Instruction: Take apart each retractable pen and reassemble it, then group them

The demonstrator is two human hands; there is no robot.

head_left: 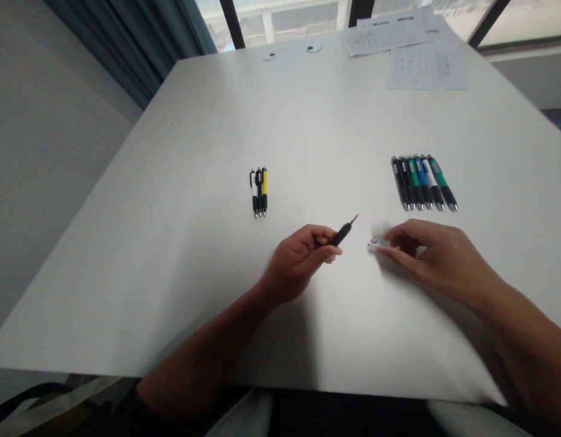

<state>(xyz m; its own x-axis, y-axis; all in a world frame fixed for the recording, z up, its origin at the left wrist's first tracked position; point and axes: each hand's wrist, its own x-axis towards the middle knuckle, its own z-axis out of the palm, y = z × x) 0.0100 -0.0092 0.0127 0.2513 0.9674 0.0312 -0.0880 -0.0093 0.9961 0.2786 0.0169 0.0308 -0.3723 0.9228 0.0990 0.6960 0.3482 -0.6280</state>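
- Left hand, head view: fingers and thumb pinched on a black pen part, held above the near-middle of the white table.
- A thin refill tip pokes out of that part, pointing far and right; no cone seen over it.
- Right hand: just right of the left one, low over the table, thumb and forefinger curved toward each other with a small gap.
- Small pale, shiny part at the right thumb's tip; whether it is gripped or only touched, cannot tell. Too small to name for sure.
- Three pens (white, black, yellow) lie side by side, farther off and left of the hands, silver tips toward the near side; they look whole.
- Six pens in a row farther off on the right, beyond the right hand: two black, green, blue, white, green; also look whole, tips near.
- Progress, judged: the pen in the left hand seems mid-way, its pieces split between both hands' area. Two sets set apart; which one is finished and which is left, cannot tell.
- Far right: papers. Far left: blue-grey curtain.
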